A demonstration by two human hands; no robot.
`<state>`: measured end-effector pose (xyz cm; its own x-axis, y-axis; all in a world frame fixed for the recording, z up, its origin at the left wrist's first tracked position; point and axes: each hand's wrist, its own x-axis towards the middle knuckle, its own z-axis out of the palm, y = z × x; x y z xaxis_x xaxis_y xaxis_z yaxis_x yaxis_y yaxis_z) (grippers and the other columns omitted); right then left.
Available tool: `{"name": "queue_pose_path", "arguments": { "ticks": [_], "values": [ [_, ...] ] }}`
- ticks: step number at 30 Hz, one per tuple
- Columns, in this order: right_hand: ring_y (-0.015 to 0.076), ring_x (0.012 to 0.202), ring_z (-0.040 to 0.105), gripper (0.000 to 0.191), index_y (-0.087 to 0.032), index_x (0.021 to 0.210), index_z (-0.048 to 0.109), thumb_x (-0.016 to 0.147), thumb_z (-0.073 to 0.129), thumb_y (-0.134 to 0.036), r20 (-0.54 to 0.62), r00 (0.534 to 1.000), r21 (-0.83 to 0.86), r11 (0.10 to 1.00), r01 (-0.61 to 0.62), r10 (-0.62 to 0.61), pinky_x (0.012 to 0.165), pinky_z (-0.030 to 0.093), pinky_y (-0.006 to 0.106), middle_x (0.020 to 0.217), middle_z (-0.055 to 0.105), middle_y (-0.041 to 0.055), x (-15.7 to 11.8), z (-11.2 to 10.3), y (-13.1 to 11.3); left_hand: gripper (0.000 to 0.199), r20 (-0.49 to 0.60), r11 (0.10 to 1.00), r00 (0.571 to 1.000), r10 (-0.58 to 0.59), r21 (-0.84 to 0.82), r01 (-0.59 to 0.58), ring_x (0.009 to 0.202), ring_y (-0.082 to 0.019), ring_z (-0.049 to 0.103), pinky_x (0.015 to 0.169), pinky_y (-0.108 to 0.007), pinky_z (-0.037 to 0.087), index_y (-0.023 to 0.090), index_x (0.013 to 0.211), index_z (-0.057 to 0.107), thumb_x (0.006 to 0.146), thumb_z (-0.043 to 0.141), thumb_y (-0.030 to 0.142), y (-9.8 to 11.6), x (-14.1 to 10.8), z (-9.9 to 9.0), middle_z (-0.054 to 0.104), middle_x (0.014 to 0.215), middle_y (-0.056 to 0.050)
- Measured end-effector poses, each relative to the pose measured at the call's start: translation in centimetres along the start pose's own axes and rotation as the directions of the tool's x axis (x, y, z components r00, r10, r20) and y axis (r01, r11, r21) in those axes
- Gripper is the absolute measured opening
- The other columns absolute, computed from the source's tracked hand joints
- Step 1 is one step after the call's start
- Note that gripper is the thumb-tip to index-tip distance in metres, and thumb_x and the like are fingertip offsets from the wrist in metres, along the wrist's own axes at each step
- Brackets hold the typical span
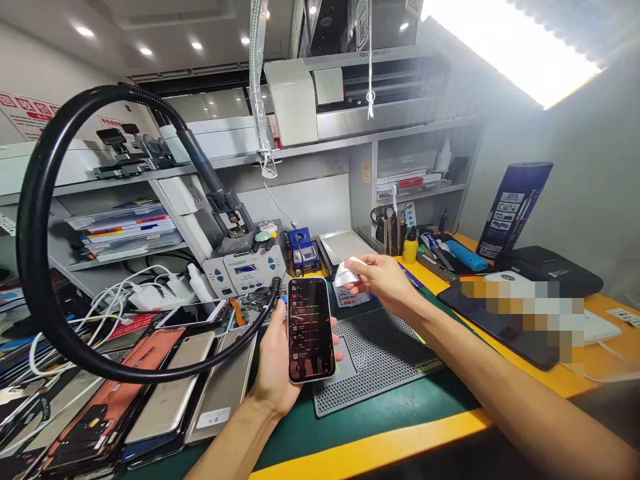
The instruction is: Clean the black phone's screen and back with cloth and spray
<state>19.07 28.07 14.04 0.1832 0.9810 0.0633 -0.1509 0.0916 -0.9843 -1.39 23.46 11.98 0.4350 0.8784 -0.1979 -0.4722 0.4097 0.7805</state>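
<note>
A smartphone [311,330] with a lit, dark screen showing a list of icons rests upright in my left hand [277,360]. My fingers wrap round its back and the tips show at its right edge. To the right and a little higher, my right hand [377,277] pinches a crumpled white wipe [349,272] between thumb and fingers. The wipe is apart from the phone. Below both hands lies a grey perforated mat [385,343] on the green work surface [290,443].
At left, several phone backs and housings [165,387] lie under the looping black hose [37,220] of a rework station [247,270]. White cables [100,320] tangle behind them. On the right are a dark tablet-like panel [490,320], a black case [550,267] and a yellow bottle [410,248].
</note>
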Motion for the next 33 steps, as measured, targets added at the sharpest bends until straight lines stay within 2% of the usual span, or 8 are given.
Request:
{"name": "queue_pose_path", "arguments": {
  "ticks": [5, 11, 14, 18, 23, 27, 30, 33],
  "values": [
    [0.0177, 0.069, 0.065, 0.017, -0.016, 0.083, 0.068, 0.074, 0.078, -0.026, -0.001, 1.0, 0.059, 0.998, -0.008, 0.008, 0.058, 0.054, 0.028, 0.075, 0.067, 0.0055, -0.2, -0.6, -0.1, 0.062, -0.011, 0.999, 1.0, -0.026, -0.019, 0.026, 0.066, -0.027, 0.072, 0.061, -0.044, 0.061, 0.007, 0.12, 0.064, 0.096, 0.039, 0.059, 0.0, 0.1, 0.2, 0.075, 0.09, -0.019],
    [0.0141, 0.072, 0.06, 0.028, -0.015, 0.078, 0.069, 0.065, 0.086, -0.033, 0.193, 0.981, 0.104, 0.995, -0.008, -0.013, 0.059, 0.049, 0.026, 0.081, 0.066, 0.0025, -1.3, 1.2, 0.7, 0.061, -0.015, 1.0, 1.0, -0.027, -0.011, 0.027, 0.068, -0.027, 0.071, 0.061, -0.043, 0.061, 0.007, 0.122, 0.062, 0.096, 0.039, 0.057, 0.0, 0.2, 0.0, 0.074, 0.098, -0.02],
    [0.0127, 0.069, 0.058, 0.031, -0.015, 0.074, 0.065, 0.062, 0.088, -0.034, 0.228, 0.974, 0.07, 0.997, -0.022, 0.005, 0.056, 0.046, 0.025, 0.076, 0.065, 0.0005, -1.4, 2.0, 1.2, 0.06, -0.016, 0.999, 0.999, -0.029, -0.014, 0.029, 0.067, -0.026, 0.071, 0.06, -0.042, 0.061, 0.006, 0.121, 0.062, 0.097, 0.037, 0.056, 0.1, 0.1, 0.1, 0.073, 0.095, -0.019],
    [0.0093, 0.056, 0.053, 0.038, -0.016, 0.077, 0.061, 0.067, 0.087, -0.042, 0.257, 0.965, 0.046, 0.997, -0.067, 0.053, 0.053, 0.043, 0.024, 0.066, 0.06, -0.0029, -1.2, 2.1, 1.6, 0.059, -0.012, 0.999, 1.0, -0.026, 0.032, 0.026, 0.066, -0.026, 0.071, 0.06, -0.043, 0.061, 0.006, 0.119, 0.063, 0.097, 0.036, 0.054, 0.1, 0.0, 0.2, 0.074, 0.097, -0.019],
    [0.01, 0.053, 0.051, 0.046, -0.017, 0.07, 0.055, 0.071, 0.082, -0.054, 0.351, 0.921, -0.074, 0.986, -0.151, 0.167, 0.046, 0.039, 0.023, 0.06, 0.054, -0.0037, -0.7, 1.3, 1.7, 0.057, -0.014, 0.997, 1.0, -0.017, 0.076, 0.018, 0.072, -0.026, 0.072, 0.065, -0.043, 0.062, 0.008, 0.116, 0.065, 0.098, 0.036, 0.054, -0.1, 0.3, 0.1, 0.073, 0.1, -0.018],
    [0.0086, 0.047, 0.045, 0.047, -0.018, 0.068, 0.053, 0.07, 0.084, -0.053, 0.387, 0.888, -0.148, 0.967, -0.208, 0.25, 0.042, 0.037, 0.022, 0.056, 0.053, -0.0047, -0.5, 0.9, 1.9, 0.058, -0.018, 0.996, 0.999, -0.045, 0.076, 0.046, 0.071, -0.026, 0.072, 0.063, -0.042, 0.062, 0.009, 0.112, 0.067, 0.098, 0.035, 0.055, -0.2, 0.5, -0.2, 0.074, 0.101, -0.017],
    [0.0082, 0.045, 0.044, 0.046, -0.018, 0.066, 0.054, 0.068, 0.086, -0.051, 0.43, 0.841, -0.198, 0.943, -0.267, 0.328, 0.04, 0.037, 0.022, 0.054, 0.051, -0.0055, -0.7, 0.9, 1.9, 0.055, -0.02, 0.998, 1.0, -0.003, 0.061, 0.004, 0.071, -0.027, 0.072, 0.062, -0.043, 0.062, 0.01, 0.112, 0.066, 0.099, 0.034, 0.053, -0.1, 0.6, -0.4, 0.074, 0.097, -0.016],
    [0.0087, 0.043, 0.045, 0.048, -0.018, 0.062, 0.053, 0.068, 0.085, -0.053, 0.465, 0.807, -0.273, 0.926, -0.262, 0.366, 0.037, 0.037, 0.022, 0.051, 0.052, -0.0048, -1.3, 1.0, 2.0, 0.051, -0.052, 0.999, 0.998, 0.034, 0.043, -0.032, 0.07, -0.028, 0.073, 0.062, -0.046, 0.062, 0.012, 0.111, 0.066, 0.099, 0.036, 0.05, 0.0, 0.8, -0.7, 0.075, 0.09, -0.014]
  ]
}}
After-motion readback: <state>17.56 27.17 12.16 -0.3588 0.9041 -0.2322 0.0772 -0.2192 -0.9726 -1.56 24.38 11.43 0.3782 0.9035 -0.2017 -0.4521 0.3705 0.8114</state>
